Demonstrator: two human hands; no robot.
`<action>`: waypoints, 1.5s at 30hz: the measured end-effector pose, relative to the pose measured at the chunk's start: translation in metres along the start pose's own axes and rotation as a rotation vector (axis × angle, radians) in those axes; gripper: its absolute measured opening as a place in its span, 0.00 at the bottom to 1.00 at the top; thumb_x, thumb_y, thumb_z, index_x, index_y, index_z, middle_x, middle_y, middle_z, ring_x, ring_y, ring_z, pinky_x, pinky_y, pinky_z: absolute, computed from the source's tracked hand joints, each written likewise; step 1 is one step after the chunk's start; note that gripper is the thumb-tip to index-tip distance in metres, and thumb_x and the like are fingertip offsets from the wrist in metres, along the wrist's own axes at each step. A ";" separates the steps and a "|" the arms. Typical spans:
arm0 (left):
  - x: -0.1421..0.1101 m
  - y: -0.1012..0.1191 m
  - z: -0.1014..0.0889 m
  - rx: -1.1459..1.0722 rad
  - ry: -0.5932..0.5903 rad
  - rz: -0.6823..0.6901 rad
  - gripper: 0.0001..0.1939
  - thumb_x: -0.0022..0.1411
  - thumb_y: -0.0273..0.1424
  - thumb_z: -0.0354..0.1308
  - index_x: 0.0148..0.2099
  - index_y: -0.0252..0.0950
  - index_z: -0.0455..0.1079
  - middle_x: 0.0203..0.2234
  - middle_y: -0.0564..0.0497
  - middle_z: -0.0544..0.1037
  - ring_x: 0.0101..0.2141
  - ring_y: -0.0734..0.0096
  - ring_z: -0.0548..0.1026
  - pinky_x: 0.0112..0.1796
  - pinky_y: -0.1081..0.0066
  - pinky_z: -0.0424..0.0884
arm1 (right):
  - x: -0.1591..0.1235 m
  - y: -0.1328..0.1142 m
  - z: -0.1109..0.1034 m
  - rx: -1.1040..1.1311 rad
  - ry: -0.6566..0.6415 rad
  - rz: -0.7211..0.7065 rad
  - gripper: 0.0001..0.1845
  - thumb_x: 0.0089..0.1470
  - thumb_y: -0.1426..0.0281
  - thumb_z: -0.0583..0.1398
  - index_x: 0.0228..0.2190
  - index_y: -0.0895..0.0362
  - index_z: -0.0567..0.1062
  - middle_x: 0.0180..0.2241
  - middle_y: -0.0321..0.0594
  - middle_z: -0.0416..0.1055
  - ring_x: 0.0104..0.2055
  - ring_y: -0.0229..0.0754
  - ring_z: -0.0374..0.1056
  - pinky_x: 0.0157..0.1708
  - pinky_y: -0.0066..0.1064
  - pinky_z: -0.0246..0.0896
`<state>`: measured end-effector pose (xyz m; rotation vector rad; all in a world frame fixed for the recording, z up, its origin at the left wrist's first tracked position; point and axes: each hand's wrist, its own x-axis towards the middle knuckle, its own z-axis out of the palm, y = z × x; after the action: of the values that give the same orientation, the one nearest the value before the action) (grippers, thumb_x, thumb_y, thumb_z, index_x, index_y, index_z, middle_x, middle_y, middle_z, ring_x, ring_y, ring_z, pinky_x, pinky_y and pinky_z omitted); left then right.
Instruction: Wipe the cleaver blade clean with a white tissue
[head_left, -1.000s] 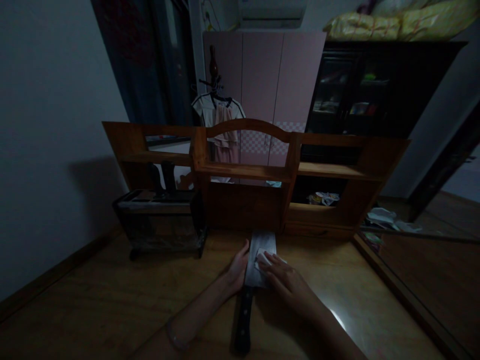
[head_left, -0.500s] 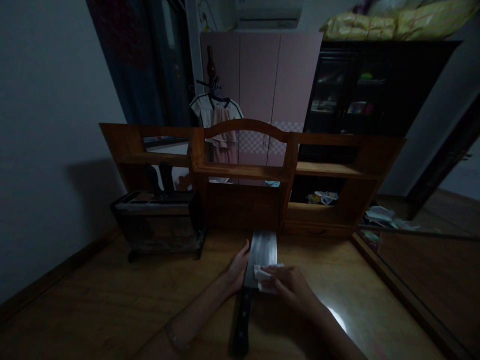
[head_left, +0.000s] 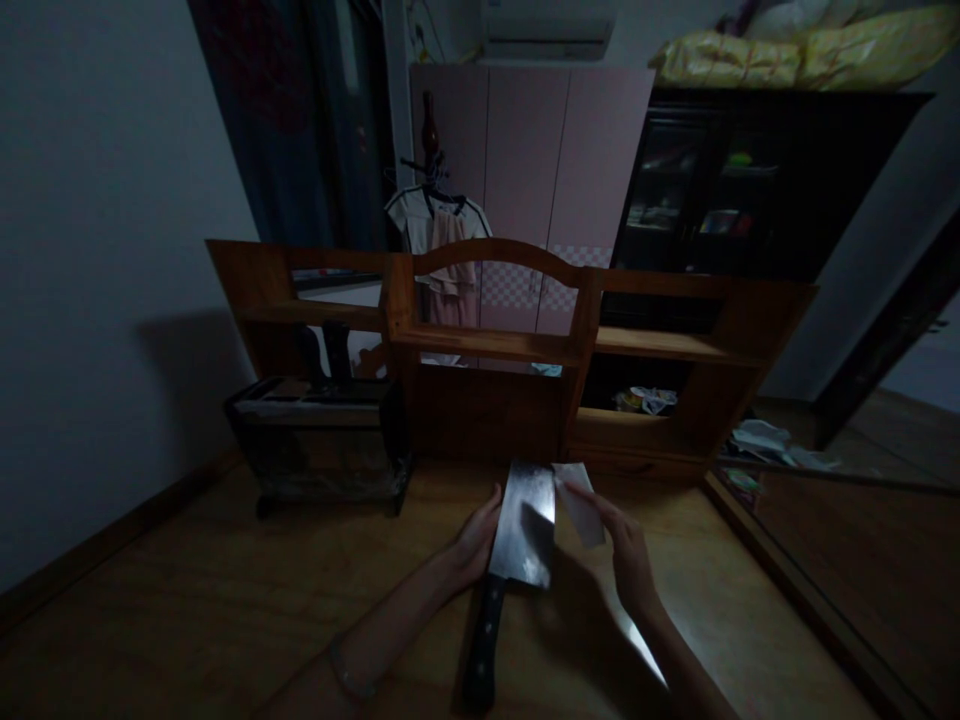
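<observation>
At the wooden table [head_left: 225, 600], the cleaver [head_left: 517, 555] is positioned centrally before you, pointing away, with your left hand [head_left: 472, 540] against its left edge, fingers partly hidden and grip not determinable, while your right hand [head_left: 630, 556] pinches a white tissue [head_left: 581, 507] just beside its right edge.

No lettering, label, brand, number or sign can be read on any surface in view
</observation>
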<state>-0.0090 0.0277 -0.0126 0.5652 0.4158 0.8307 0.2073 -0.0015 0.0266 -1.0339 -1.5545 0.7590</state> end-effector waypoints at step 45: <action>0.003 0.001 -0.009 -0.159 -0.079 0.025 0.41 0.63 0.58 0.40 0.52 0.24 0.69 0.45 0.30 0.76 0.49 0.45 0.73 0.53 0.53 0.61 | -0.003 -0.001 0.003 -0.439 -0.529 -0.122 0.21 0.63 0.65 0.49 0.43 0.52 0.80 0.47 0.42 0.76 0.50 0.50 0.72 0.50 0.41 0.66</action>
<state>-0.0130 0.0329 -0.0195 0.4543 0.2684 0.8545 0.2038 -0.0046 0.0257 -1.0865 -2.2925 0.6493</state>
